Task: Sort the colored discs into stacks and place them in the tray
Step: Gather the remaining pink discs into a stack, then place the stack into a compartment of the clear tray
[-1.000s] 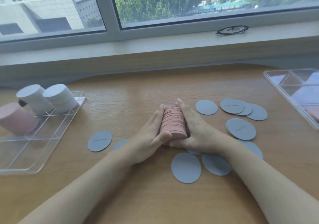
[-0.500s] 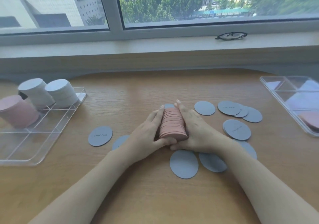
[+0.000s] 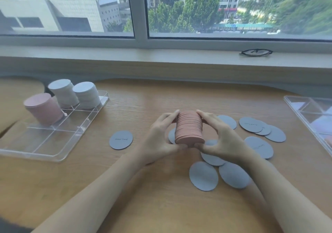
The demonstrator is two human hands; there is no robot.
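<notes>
A stack of terracotta discs (image 3: 189,128) lies on its side at the table's middle, held between both hands. My left hand (image 3: 159,137) grips its left side, thumb under the near end. My right hand (image 3: 221,139) grips its right side. Several grey-blue discs lie loose around them, one to the left (image 3: 121,139), two in front (image 3: 203,176), others to the right (image 3: 258,147). A clear compartment tray (image 3: 59,137) at the left holds a pink stack (image 3: 44,108) and two white stacks (image 3: 62,92).
A second clear tray (image 3: 312,114) sits at the table's right edge. A pair of glasses (image 3: 256,52) rests on the window sill behind the table. Bare wood lies between the left tray and my hands.
The stack has come up off the table a little, held between both hands. The camera has tilted up and the view has shifted, so the left tray appears closer to the middle.
</notes>
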